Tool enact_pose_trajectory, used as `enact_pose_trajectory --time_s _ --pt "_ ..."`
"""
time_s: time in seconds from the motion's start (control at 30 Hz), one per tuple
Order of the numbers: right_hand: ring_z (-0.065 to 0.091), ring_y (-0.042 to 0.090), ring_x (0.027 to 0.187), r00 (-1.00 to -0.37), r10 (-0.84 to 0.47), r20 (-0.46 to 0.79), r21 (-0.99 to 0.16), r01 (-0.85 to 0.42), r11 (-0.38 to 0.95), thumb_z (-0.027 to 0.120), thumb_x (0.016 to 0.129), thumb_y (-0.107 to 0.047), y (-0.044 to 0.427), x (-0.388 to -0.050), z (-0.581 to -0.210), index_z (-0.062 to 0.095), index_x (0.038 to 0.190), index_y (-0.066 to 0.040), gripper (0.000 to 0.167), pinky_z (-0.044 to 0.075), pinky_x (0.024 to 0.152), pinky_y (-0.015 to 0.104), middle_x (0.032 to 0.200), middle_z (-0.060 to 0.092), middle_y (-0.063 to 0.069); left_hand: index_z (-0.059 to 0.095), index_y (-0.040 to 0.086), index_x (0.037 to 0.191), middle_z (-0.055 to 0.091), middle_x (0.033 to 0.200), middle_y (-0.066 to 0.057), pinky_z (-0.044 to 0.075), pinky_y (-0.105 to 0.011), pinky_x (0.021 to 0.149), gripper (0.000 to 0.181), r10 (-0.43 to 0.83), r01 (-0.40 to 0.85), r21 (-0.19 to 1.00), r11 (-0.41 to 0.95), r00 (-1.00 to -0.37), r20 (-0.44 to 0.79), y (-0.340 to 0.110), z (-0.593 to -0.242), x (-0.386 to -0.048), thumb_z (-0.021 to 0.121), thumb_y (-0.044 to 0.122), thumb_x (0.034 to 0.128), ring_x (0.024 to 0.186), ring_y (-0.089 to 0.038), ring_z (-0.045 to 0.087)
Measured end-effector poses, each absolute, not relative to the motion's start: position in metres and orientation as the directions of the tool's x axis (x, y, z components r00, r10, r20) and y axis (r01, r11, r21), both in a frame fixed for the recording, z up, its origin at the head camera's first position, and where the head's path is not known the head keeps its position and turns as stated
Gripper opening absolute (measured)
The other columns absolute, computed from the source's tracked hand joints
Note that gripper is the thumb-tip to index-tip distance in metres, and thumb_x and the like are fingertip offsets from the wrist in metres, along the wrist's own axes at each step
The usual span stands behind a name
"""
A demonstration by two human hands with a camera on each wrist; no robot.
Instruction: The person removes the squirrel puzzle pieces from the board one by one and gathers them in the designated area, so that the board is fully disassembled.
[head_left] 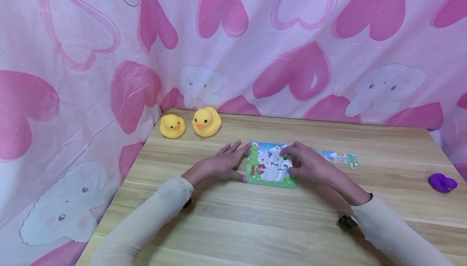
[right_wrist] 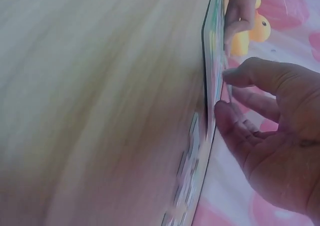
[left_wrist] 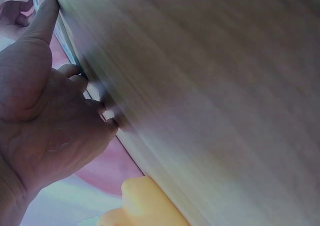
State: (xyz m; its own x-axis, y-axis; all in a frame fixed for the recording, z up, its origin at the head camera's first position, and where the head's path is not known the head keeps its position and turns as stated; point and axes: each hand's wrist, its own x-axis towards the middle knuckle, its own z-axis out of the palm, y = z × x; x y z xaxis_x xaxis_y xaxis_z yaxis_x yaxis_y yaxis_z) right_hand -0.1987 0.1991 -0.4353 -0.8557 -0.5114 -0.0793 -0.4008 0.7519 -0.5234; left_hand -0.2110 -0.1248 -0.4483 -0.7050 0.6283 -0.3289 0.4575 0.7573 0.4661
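A jigsaw puzzle board [head_left: 270, 181] with a white cartoon animal, trees and a blue sky lies flat on the table. My left hand [head_left: 225, 162] rests at its left edge, thumb and fingers spread, touching the border. Over the board's right side, my right hand [head_left: 310, 164] pinches a thin puzzle piece [right_wrist: 230, 92] between thumb and fingers, best seen edge-on in the right wrist view. What is printed on that piece cannot be made out. Several loose puzzle pieces [head_left: 331, 156] lie right of the board, partly hidden behind the right hand.
Two yellow rubber ducks [head_left: 206, 122] sit at the back left of the wooden table [head_left: 248, 225]. A small purple duck [head_left: 442, 182] stands near the right edge. A pink heart-patterned curtain [head_left: 233, 55] hangs behind the table and along its left side.
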Motion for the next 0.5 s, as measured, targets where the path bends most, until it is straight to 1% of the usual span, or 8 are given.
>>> enact_pose_trajectory --time_s 0.1,0.27,0.4,0.5 --pt "0.059 0.017 0.088 -0.857 -0.512 -0.056 -0.544 -0.403 0.736 0.084 0.086 -0.010 0.206 -0.198 -0.436 0.071 0.132 -0.018 0.049 0.055 0.072 0.025 0.112 0.063 0.002 -0.004 0.020 0.172 0.026 0.177 0.009 -0.005 -0.049 0.137 0.118 0.628 0.454 0.469 0.757 -0.704 -0.332 -0.125 -0.448 -0.210 0.073 0.061 0.0928 0.168 -0.026 -0.010" --pt "0.059 0.018 0.089 -0.862 -0.506 -0.010 -0.579 -0.408 0.706 0.082 0.086 -0.006 0.225 -0.192 -0.436 0.071 0.131 -0.022 0.050 0.055 0.071 0.023 0.111 0.062 -0.001 -0.003 0.019 0.172 0.026 0.177 0.008 -0.005 -0.049 0.137 0.117 0.630 0.460 0.466 0.756 -0.705 -0.326 -0.125 -0.447 -0.209 0.073 0.060 0.0934 0.168 -0.026 -0.010" --pt "0.059 0.021 0.091 -0.861 -0.508 0.018 -0.609 -0.413 0.677 0.082 0.085 -0.002 0.245 -0.186 -0.434 0.071 0.130 -0.025 0.052 0.056 0.070 0.025 0.113 0.063 -0.003 -0.003 0.019 0.172 0.026 0.177 0.008 -0.004 -0.049 0.137 0.116 0.631 0.464 0.463 0.755 -0.706 -0.321 -0.125 -0.446 -0.209 0.072 0.060 0.0937 0.168 -0.026 -0.010" --pt "0.059 0.022 0.092 -0.867 -0.496 0.035 -0.615 -0.410 0.673 0.084 0.084 -0.002 0.263 -0.182 -0.432 0.071 0.130 -0.027 0.053 0.056 0.071 0.026 0.115 0.063 -0.005 -0.003 0.019 0.172 0.026 0.177 0.009 -0.004 -0.049 0.137 0.116 0.634 0.468 0.462 0.754 -0.705 -0.319 -0.125 -0.446 -0.209 0.072 0.061 0.0938 0.168 -0.026 -0.010"
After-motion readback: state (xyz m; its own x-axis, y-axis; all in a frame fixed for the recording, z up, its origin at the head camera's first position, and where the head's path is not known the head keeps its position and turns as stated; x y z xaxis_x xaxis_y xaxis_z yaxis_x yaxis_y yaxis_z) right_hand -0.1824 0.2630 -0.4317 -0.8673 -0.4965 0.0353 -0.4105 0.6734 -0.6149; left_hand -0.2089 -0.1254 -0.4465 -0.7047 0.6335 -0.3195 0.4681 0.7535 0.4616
